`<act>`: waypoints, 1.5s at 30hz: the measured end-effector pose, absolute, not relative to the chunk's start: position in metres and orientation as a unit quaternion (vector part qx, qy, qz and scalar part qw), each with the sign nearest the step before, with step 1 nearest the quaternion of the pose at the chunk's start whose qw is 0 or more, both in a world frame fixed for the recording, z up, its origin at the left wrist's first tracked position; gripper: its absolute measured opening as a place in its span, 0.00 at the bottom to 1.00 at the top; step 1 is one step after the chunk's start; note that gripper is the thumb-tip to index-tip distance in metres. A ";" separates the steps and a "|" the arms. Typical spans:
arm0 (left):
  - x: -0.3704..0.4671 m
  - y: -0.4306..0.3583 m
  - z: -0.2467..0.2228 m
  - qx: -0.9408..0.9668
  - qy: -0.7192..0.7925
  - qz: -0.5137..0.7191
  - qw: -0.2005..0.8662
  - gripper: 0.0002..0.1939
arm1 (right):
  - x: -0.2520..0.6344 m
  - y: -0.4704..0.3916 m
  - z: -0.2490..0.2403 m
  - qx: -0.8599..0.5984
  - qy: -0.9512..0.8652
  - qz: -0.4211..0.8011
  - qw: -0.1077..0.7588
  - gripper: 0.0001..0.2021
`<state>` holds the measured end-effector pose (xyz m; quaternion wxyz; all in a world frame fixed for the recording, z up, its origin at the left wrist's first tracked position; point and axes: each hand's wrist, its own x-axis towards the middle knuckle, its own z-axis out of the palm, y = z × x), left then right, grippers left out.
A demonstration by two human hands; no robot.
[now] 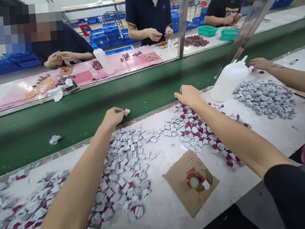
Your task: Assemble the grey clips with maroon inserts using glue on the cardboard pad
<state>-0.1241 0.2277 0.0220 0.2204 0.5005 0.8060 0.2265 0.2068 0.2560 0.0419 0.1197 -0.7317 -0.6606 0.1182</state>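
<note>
My left hand [113,117] is over the near edge of the green conveyor belt [151,96], its fingers closed on a small white part [127,112]. My right hand [189,95] reaches to the belt's edge farther right, fingers bent downward; whether it holds anything is hidden. Beneath my arms lie loose grey-white pieces [123,145] and a pile of mixed grey and dark red pieces [196,128]. A cardboard square [178,176] on the white table bears a red-rimmed round cap [193,181] and one grey and dark red piece [205,183] in a wet brown patch.
A small white cluster [55,139] lies on the belt at left. At right stand a white bottle-like container [228,81] and a grey pile [267,99], with another person's arm [287,72] beside them. Several people work across the belt; a metal post [183,22] rises there.
</note>
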 end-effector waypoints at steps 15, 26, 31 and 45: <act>-0.076 0.102 0.018 0.821 0.540 0.099 0.156 0.12 | 0.168 0.240 0.025 -0.575 -0.746 0.230 0.246 0.10; -0.084 0.100 -0.008 0.840 0.516 0.120 0.116 0.11 | 0.256 0.008 0.045 -0.527 -0.603 0.436 0.409 0.03; -0.071 0.091 -0.002 0.830 0.538 0.107 0.105 0.14 | 0.265 -0.056 0.017 -0.549 -0.557 0.454 0.428 0.02; -0.014 0.020 0.030 0.621 0.543 0.261 0.502 0.17 | 0.257 -0.087 0.001 -0.551 -0.556 0.431 0.449 0.02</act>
